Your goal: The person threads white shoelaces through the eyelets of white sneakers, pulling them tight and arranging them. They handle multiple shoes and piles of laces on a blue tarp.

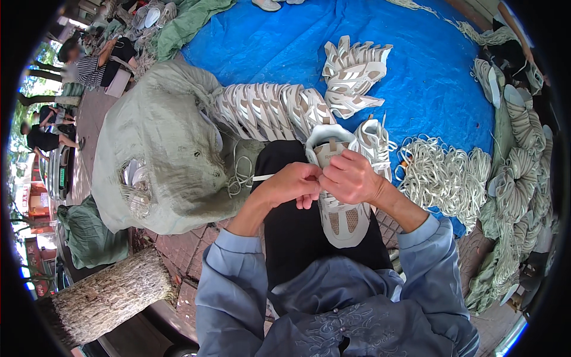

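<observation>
On the lap (pixel 288 238), shoe (pixel 343 232) points toe-bodyward, right hand (pixel 352 178) curled over it, hold unclear, left hand (pixel 290 183) pinching lace (pixel 262 177).

The blue tarp (pixel 428 77) is creased plastic with a slight sheen; the sack (pixel 160 113) looks matt, woven plastic; the 2 sleeves (pixel 232 285) are smooth, glossy cloth; the shoe (pixel 345 238) mixes open mesh with smooth, matt panels; the heaped laces (pixel 446 178) look like matt cloth; the tree trunk (pixel 113 294) has rough bark

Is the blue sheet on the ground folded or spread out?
Spread out: the blue sheet covers a wide area, with shoe uppers and a heap of laces lying on it.
</observation>
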The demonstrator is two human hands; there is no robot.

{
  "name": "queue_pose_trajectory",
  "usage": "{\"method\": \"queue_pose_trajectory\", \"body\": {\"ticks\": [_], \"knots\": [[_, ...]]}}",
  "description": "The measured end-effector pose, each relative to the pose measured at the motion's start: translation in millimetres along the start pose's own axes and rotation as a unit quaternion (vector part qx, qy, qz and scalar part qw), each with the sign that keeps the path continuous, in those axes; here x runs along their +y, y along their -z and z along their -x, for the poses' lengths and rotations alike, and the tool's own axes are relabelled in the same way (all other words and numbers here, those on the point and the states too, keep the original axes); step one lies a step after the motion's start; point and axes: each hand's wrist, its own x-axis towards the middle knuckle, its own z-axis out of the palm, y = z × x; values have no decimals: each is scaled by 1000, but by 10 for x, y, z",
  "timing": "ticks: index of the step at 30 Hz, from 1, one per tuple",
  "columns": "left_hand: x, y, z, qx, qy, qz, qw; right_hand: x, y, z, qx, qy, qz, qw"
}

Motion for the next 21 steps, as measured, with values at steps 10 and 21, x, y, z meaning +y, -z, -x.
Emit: {"method": "queue_pose_trajectory", "body": {"ticks": [10, 21], "knots": [[-150, -217, 39, 149, -139, -126, 971, 151, 308, 415, -93, -379, -253, 885], [-45, -220, -128, 51, 13, 44, 998, 210, 234, 152, -399, -342, -92, 846]]}}
